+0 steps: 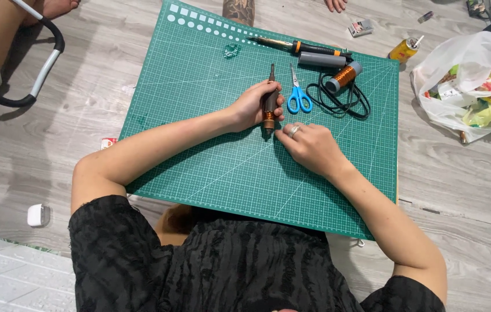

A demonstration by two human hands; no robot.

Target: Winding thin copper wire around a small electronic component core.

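Black sleeves point(211, 271), hands point(251, 107) on coil-wound rod point(270, 107)

Landmark: your green cutting mat point(211, 167). Off its upper right corner you have a white plastic bag point(465, 81) holding green, yellow and red packets. A yellow can point(402, 50) stands between bag and mat. A small grey-and-red packet point(361, 27) lies above the mat's top edge.

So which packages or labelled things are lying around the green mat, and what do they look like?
Translucent white plastic bag: floor right of the mat, bulging with green, yellow and red wrappers.
Small yellow can: floor beyond the mat's top right corner, lying tilted, cylindrical.
Small grey-and-red flat packet: floor above the mat, rectangular.
Small red-and-white packet: floor at the mat's left edge.
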